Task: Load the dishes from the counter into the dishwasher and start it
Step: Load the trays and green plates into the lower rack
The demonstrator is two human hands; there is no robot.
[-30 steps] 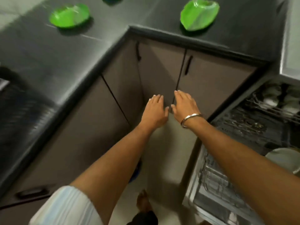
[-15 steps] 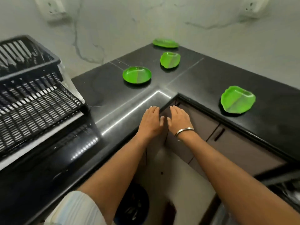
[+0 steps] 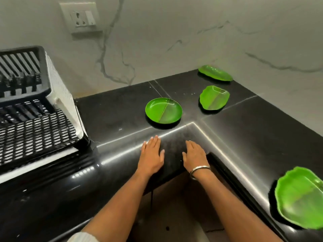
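Head camera is showing your left hand point(image 3: 151, 157) and right hand point(image 3: 195, 156) lying flat with straight fingers, holding nothing, at the black counter's point(image 3: 113, 116) inner corner. Round green plate point(image 3: 163, 110) is sitting just beyond them, three leaf-shaped green plates point(image 3: 214, 97) point(image 3: 215, 73) point(image 3: 300, 196) farther right.

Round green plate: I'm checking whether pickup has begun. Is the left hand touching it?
Apart. The head view shows bare black counter between the left hand and the round green plate.
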